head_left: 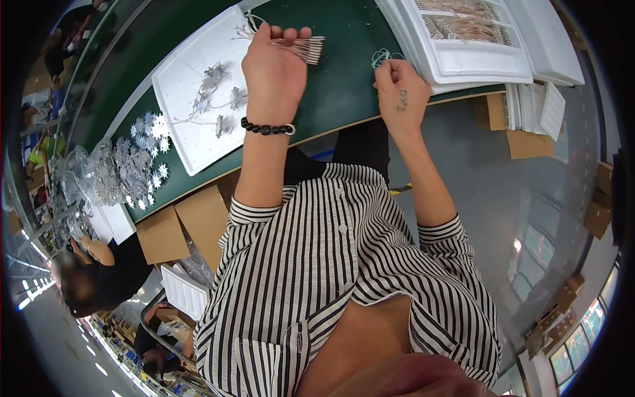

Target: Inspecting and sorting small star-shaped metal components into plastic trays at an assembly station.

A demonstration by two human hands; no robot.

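Observation:
My left hand (274, 73) is closed palm up over the green table, its fingers curled round a bundle of thin leads (308, 49). The leads' reddish-brown ends fan out to the right, and pale wire ends stick out on the left, over a white tray (221, 36). To the right, my right hand (401, 96) pinches a small loose coil of thin pale wire or cord (381, 58); its exact kind is hard to make out. On the tray lie several silver star-shaped metal parts (213, 76), some with thin wires attached.
At the far right stands a white foam box (456, 63) with bundles of leads (463, 26) inside. A pile of silver star-shaped pieces (155, 126) lies on the green table (347, 92) at the left, beside clear plastic bags. Cardboard boxes (169, 231) stand below; another person (109, 278) sits at the left.

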